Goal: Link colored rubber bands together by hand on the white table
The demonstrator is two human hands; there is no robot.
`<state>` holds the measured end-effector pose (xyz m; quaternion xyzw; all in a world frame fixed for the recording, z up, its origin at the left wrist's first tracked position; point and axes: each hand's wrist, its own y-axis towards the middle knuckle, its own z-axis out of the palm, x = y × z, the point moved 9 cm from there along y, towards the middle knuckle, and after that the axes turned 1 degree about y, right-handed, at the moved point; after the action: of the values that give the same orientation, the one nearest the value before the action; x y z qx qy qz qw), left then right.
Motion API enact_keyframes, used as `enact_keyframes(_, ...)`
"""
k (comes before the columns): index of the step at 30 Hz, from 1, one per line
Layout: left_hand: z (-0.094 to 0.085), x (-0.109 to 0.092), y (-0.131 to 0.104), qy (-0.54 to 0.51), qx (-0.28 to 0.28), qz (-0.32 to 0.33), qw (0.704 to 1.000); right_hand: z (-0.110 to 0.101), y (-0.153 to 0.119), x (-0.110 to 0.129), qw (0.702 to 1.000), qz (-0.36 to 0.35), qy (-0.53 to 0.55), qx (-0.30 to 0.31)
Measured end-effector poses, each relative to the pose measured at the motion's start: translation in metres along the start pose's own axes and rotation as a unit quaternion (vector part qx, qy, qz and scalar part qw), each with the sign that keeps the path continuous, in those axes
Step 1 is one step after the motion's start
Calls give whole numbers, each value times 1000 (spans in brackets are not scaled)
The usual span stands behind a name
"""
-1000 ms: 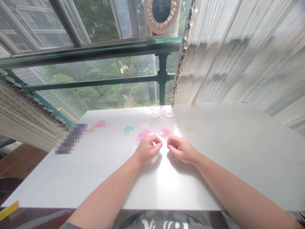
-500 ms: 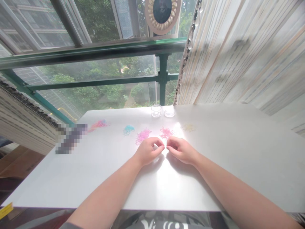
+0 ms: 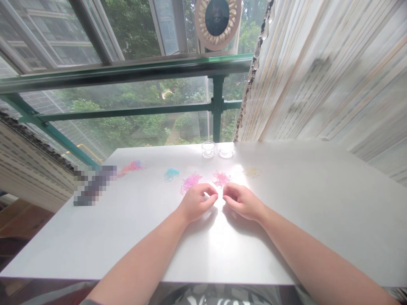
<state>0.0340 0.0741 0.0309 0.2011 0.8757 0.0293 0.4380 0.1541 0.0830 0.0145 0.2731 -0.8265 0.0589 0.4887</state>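
My left hand (image 3: 197, 203) is over the white table (image 3: 133, 237), thumb and forefinger pinched together. Facing it, a small gap away, my right hand (image 3: 243, 201) makes the same pinch. Whatever is between the fingertips is too small or washed out by glare to make out. Just beyond my left hand is a pile of purple-pink thin loops (image 3: 190, 182), like small rubber bands. A pink pile of loops (image 3: 221, 178) lies past the fingertips. Farther left sits a blue pile of loops (image 3: 171, 174); a pale yellow pile of loops (image 3: 252, 171) is to the right.
Two small clear round containers (image 3: 208, 149) stand at the table's far edge. A mixed-colour heap of loops (image 3: 133, 167) lies at the far left, beside a pixelated dark object (image 3: 96, 185). Behind are a green railing (image 3: 127, 72) and a string curtain (image 3: 302, 76) on the right.
My fingertips have drawn slightly apart, widening the small gap between the hands. The view has tilted a little; the piles lie as before.
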Motion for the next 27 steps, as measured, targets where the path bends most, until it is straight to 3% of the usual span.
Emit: enact_keyframes(27,5,1,-1,-9,16,-11,1000,0,0,1,1000,-5,-4,-6)
